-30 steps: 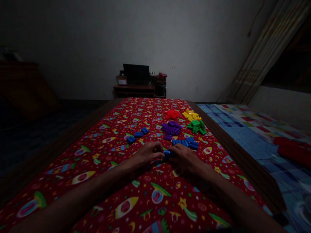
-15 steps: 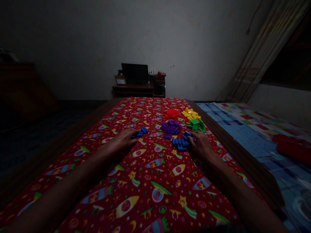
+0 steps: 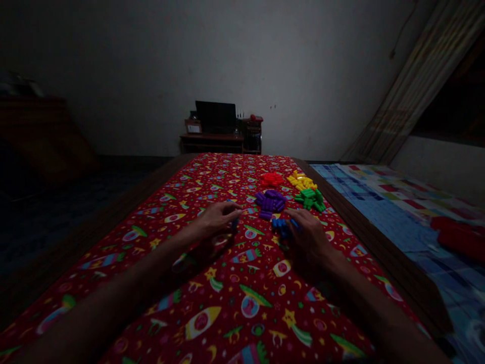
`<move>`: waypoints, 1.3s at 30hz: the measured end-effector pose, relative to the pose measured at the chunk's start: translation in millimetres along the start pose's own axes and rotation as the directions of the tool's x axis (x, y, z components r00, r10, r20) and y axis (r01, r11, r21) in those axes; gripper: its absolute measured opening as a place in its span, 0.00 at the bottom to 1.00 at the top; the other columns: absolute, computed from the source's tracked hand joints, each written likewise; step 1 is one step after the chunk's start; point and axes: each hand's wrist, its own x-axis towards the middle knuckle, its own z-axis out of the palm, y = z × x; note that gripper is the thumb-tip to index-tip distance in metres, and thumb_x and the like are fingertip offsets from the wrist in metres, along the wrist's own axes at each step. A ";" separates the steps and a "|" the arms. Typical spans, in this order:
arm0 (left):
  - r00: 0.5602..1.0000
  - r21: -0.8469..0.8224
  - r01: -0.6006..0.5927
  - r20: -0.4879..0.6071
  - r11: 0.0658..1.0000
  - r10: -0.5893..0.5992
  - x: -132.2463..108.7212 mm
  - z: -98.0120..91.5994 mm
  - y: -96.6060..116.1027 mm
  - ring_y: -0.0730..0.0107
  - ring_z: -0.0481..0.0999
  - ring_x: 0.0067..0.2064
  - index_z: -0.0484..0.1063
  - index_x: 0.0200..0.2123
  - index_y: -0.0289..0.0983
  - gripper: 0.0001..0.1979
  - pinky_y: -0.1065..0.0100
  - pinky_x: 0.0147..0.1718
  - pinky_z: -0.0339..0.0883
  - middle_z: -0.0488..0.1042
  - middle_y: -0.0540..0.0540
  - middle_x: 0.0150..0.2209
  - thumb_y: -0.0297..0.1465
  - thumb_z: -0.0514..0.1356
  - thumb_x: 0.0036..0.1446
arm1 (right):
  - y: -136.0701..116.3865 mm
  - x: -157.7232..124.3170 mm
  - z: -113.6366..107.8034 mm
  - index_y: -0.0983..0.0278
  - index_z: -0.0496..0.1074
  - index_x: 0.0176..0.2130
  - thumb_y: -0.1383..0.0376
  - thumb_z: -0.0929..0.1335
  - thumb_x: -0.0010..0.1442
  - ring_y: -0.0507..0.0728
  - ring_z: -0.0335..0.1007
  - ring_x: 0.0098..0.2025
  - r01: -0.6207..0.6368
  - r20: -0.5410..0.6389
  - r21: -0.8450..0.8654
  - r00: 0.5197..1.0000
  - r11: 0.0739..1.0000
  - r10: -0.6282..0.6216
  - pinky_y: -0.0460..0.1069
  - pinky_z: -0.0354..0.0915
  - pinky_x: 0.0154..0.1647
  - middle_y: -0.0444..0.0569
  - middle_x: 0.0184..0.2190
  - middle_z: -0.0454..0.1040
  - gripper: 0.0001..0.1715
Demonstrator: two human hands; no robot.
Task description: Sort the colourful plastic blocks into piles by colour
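Observation:
My left hand [image 3: 217,221] is over the middle of the table, its fingers curled around a few small blue cylinder-shaped pieces [image 3: 235,222] that show below the fingertips. How many it covers is hidden. Over the right side of a pile of blue pieces [image 3: 279,225], my right hand [image 3: 307,230] has its fingers stretched forward and partly hides the pile. Just beyond lies a heap of purple pieces [image 3: 270,201]. Green pieces [image 3: 309,199] are ahead of the right hand, with yellow pieces [image 3: 301,180] and red pieces [image 3: 272,179] farther back.
A red cloth [image 3: 246,303] with rocket and star prints covers the long table, whose dark wooden edge [image 3: 386,258] shows at the right. Past it is a bed with a blue checked sheet [image 3: 364,202]. A dark monitor [image 3: 215,117] stands by the far wall.
My left hand has moved right and over the loose blue pieces beside it. My right hand has shifted onto the blue pile, covering more of it. The view has turned slightly left.

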 end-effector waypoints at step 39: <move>0.993 -0.467 -0.064 0.061 0.882 0.104 -31.0 81.5 21.9 0.65 0.78 0.37 0.63 0.39 0.39 0.15 0.65 0.37 0.73 0.75 0.50 0.33 0.34 0.63 0.49 | -39.9 -5.8 -4.4 0.62 0.68 0.55 0.65 0.67 0.63 0.56 0.72 0.43 0.246 0.259 0.056 0.933 0.968 -0.252 0.48 0.68 0.38 0.53 0.45 0.76 0.21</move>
